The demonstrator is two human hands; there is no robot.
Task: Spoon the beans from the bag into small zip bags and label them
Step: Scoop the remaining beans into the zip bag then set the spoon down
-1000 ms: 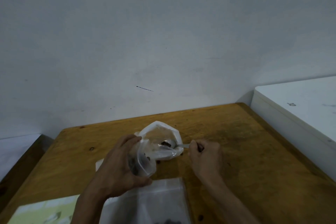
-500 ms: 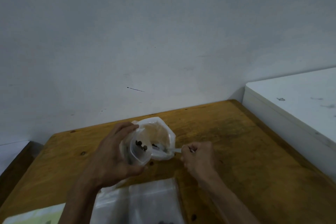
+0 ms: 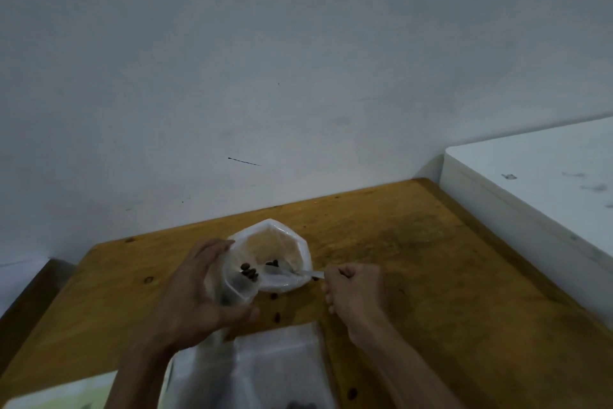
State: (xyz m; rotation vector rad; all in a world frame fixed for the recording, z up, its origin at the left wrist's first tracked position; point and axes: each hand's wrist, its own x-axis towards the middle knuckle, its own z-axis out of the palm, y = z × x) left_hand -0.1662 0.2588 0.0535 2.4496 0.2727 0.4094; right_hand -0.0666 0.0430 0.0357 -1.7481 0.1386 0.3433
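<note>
My left hand [image 3: 199, 296] grips a small clear zip bag [image 3: 237, 286], mouth held open toward the right, with a few dark beans [image 3: 249, 271] showing at its opening. Behind it lies the larger clear bag [image 3: 275, 242], its mouth open toward me, nearly empty. My right hand [image 3: 355, 289] is closed on the handle of a spoon [image 3: 298, 273]; the spoon's bowl reaches into the larger bag beside some beans. Two loose beans [image 3: 274, 305] lie on the table between my hands.
The wooden table [image 3: 414, 259] meets a grey wall at the back. A white box-like surface [image 3: 537, 183] stands at the right. Flat clear zip bags [image 3: 265, 365] lie near the front edge, a pale sheet [image 3: 66, 392] at front left. Another bean [image 3: 352, 392] lies at the front.
My left hand has tipped the small bag's mouth up, so the beans inside now show. The spoon stays in the larger bag. The view has shifted slightly.
</note>
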